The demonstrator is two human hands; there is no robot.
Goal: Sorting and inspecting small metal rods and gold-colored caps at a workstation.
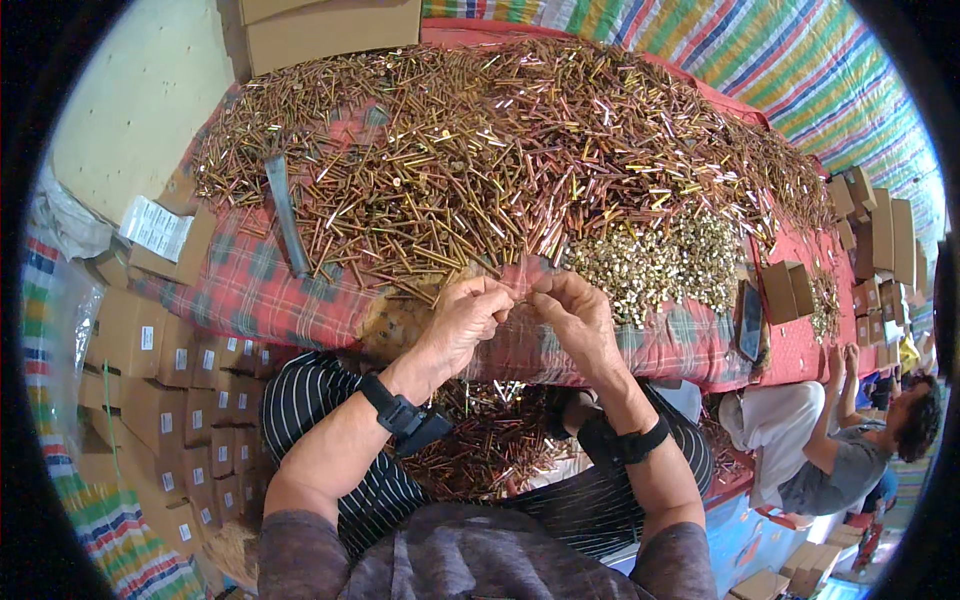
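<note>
pinching thin clear plastic (522, 276), the left hand (466, 315) and right hand (580, 315) nearly meet, fingers curled, beside slim metallic rods (450, 200) on checked cloth (275, 305).

Workshop: heaped rods (440, 175), stacked cartons (148, 415)

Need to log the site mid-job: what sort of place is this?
Probably a small, makeshift hardware workshop or packing room: metal rods and small shiny pieces lie heaped over plaid cloth, cardboard boxes are stacked alongside, and striped sheeting lines the far side.
</note>
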